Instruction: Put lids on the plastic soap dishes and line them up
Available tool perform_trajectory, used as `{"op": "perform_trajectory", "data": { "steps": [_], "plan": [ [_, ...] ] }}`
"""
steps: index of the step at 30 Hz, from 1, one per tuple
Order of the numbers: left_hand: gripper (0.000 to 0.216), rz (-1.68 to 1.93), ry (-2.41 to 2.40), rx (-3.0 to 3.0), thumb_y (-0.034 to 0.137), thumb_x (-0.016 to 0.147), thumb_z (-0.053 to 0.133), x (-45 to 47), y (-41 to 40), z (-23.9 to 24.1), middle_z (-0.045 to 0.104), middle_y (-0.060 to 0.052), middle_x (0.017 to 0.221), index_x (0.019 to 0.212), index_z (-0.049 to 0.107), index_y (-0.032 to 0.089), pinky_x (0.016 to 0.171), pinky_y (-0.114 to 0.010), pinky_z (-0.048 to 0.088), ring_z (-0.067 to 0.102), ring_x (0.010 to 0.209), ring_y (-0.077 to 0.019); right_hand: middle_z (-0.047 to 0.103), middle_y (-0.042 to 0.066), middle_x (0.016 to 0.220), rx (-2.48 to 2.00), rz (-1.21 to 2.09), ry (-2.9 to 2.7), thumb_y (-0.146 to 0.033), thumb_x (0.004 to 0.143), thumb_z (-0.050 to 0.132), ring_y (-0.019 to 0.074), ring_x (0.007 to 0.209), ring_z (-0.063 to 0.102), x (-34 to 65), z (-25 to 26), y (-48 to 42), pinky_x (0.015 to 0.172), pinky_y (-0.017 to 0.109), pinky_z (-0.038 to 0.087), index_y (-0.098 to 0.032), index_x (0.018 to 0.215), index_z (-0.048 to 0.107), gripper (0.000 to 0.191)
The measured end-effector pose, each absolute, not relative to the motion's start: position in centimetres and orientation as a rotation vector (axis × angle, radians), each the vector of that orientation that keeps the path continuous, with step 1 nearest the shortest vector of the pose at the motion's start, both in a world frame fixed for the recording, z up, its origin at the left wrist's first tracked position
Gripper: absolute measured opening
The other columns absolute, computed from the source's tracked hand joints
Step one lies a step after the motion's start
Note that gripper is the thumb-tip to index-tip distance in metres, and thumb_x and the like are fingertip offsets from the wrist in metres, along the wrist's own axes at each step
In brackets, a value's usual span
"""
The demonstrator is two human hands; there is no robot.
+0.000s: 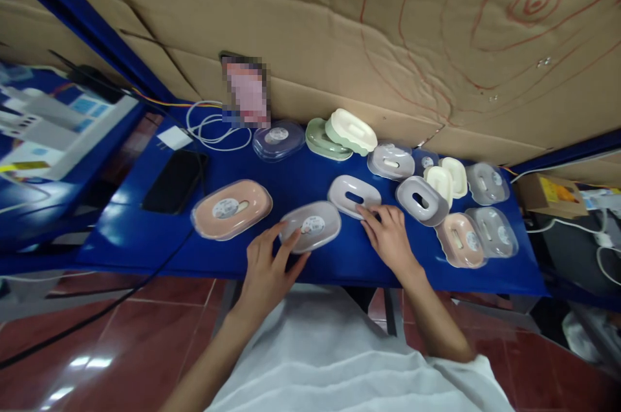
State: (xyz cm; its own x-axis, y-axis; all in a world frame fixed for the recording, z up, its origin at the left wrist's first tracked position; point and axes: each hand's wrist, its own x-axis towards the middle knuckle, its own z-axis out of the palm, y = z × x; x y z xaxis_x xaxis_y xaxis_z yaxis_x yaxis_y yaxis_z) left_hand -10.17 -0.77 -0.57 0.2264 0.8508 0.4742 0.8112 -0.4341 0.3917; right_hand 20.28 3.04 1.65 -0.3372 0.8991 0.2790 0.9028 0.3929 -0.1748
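A clear oval lid [326,226] with a round white label lies in front of me on the blue table. My left hand [272,253] grips its left and near edges, thumb and fingers apart around it. To the right, my right hand [388,231] pinches the near edge of a pale lilac oval soap-dish piece [339,195] with a dark slot in its middle. The far side of that piece rests on the table. Left of my left hand sits a peach soap dish [257,195] under a clear labelled lid.
Behind are a dark lidded dish [279,140] and green dishes [317,147]. Several lilac, cream, peach and clear pieces cluster at right, including a slotted lilac dish [429,210]. A black phone [172,182], white charger [174,138] and cables lie left. A cardboard wall [310,30] stands behind.
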Motion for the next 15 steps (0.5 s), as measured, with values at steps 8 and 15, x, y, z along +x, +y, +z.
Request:
{"op": "perform_trajectory", "data": {
  "steps": [8,15],
  "plan": [
    [0.055,0.989,1.527,2.446,0.019,0.104,0.058,-5.5,5.7,2.3,0.049,-0.023,0.161,0.158,0.049,0.021,0.114,-0.063,0.046,0.052,0.145,-0.0429,0.060,0.008,0.152,-1.635,0.186,-2.206,-0.024,0.109,0.049,0.0330,0.135,0.060,22.9,2.7,-3.1,0.109,0.056,0.053,-0.042,0.165,0.041,0.059],
    [0.041,0.764,0.944,2.694,0.030,0.105,0.064,-5.3,1.8,0.9,0.070,-0.011,0.143,0.145,0.063,0.022,0.127,-0.054,0.033,0.064,0.133,-0.0305,0.066,0.016,0.146,-1.863,-0.159,-2.062,-0.040,0.107,0.058,0.0396,0.135,0.060,28.6,4.2,1.7,0.112,0.062,0.046,-0.023,0.150,0.061,0.047]
  ]
}}
